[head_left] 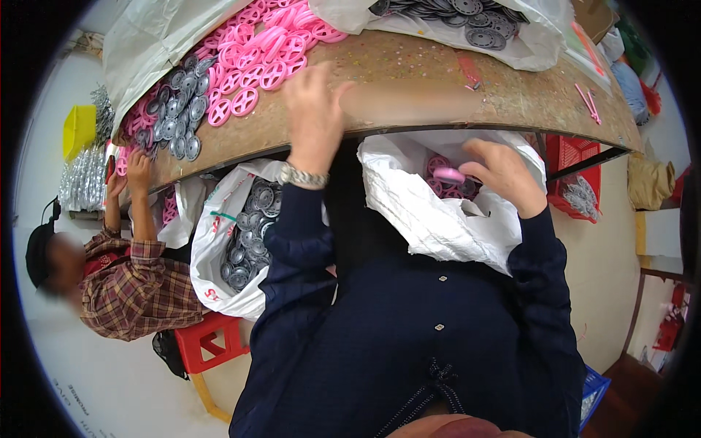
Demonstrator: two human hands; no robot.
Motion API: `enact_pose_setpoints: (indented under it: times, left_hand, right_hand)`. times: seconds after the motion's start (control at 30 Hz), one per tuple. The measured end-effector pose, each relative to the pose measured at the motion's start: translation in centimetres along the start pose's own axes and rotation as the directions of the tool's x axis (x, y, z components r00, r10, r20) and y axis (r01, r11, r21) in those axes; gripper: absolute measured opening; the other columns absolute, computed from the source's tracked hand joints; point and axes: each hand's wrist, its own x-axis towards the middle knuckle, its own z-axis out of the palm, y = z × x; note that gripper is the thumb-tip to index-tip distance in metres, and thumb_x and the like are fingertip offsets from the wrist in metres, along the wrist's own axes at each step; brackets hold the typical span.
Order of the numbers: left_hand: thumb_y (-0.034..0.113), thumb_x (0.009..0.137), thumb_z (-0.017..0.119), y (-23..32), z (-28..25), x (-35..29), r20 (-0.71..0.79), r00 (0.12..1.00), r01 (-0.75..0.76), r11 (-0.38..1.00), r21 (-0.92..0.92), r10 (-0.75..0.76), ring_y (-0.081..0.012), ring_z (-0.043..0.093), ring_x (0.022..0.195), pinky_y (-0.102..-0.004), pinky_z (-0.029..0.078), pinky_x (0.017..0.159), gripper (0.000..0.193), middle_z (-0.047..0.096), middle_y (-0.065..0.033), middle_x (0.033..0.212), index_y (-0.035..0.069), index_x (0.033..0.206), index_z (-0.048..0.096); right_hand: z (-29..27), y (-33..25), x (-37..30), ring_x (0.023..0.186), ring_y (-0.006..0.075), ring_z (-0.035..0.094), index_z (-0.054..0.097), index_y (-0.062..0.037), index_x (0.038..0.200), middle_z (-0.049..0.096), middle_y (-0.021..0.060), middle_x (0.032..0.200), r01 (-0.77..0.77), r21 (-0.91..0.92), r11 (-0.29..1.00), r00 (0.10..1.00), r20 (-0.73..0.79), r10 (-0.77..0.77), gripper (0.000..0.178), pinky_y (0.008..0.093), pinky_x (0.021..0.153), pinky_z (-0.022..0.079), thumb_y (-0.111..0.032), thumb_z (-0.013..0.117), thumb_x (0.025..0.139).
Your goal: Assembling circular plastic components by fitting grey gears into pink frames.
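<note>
My left hand [315, 117], fingers apart and slightly smeared by motion, is raised over the table edge beside a heap of pink plastic wheels [252, 69]. Nothing shows in it. Over a white sack [401, 197] on my lap side, my right hand [505, 175] has its fingers spread. Just off its fingertips is a single pink wheel [449, 175], apparently loose in the air above the sack's opening. More pink wheels with dark centres [438, 188] lie inside that sack. Grey wheel discs [182, 109] are piled at the left of the pink heap.
Another white sack [208, 241] full of grey discs stands left of me. Dark discs [485, 29] spill from a sack on the table [409, 62]. Pink sticks [588, 104] lie at the right. A co-worker [139, 285] sits at far left; a red crate [580, 157] stands under the table.
</note>
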Motion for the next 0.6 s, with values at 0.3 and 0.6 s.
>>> enact_pose_setpoints:
  times: [0.3,0.6]
  left_hand:
    - [0.042,0.081,0.075,-12.1,2.0,0.6,0.009,0.993,0.099,0.872,0.480,-0.118,-0.0392,0.058,0.095,-0.0474,0.046,0.085,0.053,0.063,-0.0231,0.095,0.001,0.113,0.062]
    - [0.033,0.089,0.067,-12.2,1.7,1.2,0.074,0.972,0.186,0.924,0.335,-0.223,-0.0395,0.061,0.092,-0.0461,0.048,0.082,0.036,0.065,-0.0223,0.095,0.003,0.110,0.066]
  right_hand:
    - [-0.6,-1.4,0.4,0.086,0.0360,0.065,0.065,0.0009,0.102,0.069,0.0179,0.092,0.141,0.177,0.974,0.990,-0.021,-0.139,0.026,0.0411,0.076,0.051,-0.019,0.064,0.087]
    - [-4.9,-1.7,4.0,0.078,0.0117,0.060,0.066,0.0027,0.099,0.067,0.0051,0.086,0.156,0.270,0.950,0.964,-0.249,-0.087,0.017,0.0280,0.072,0.050,-0.011,0.061,0.091]
